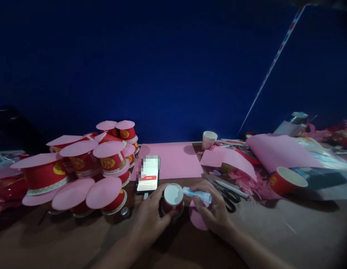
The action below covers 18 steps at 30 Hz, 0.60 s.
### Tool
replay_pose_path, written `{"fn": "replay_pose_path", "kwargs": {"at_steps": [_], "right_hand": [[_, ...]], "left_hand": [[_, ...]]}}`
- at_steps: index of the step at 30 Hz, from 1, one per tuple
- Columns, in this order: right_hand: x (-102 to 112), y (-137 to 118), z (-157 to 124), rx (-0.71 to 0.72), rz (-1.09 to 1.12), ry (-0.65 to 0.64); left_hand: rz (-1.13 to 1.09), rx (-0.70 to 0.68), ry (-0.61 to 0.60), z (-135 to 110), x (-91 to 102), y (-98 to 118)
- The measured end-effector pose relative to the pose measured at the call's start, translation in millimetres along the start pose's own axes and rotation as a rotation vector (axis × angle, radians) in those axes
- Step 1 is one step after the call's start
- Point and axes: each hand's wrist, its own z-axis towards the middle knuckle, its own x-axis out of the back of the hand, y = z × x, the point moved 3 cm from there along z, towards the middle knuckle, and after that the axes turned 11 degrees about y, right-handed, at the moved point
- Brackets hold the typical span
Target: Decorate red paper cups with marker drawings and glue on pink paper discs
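Note:
My left hand [154, 213] is wrapped round a red paper cup [174, 195] that stands upside down, its white base facing up. Between the thumb and fingers of my right hand [214, 205] is a glue stick [198, 194], white and pale blue, with its tip near the cup's base; whether they touch I cannot tell. Under my right hand lies a pink paper disc [196, 215], partly hidden. Black-handled scissors [231, 198] rest just right of that hand. A phone [147, 175] with a lit screen lies beyond my left hand.
Several red cups topped with pink paper discs [109, 149] are stacked at the left. A pink sheet [179, 160] lies at the back. Pink scraps [249, 183], a tipped red cup [288, 182] and a white cup [209, 139] are to the right. A small silvery cap [125, 212] sits left.

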Motion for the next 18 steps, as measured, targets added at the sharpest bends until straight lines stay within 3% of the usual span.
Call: {"fn": "replay_pose_path", "kwargs": {"at_steps": [18], "right_hand": [[-0.7,1.1,-0.6,-0.009,0.017,-0.018]], "left_hand": [[0.011,-0.008,0.013,-0.3,0.2,-3.6]]}}
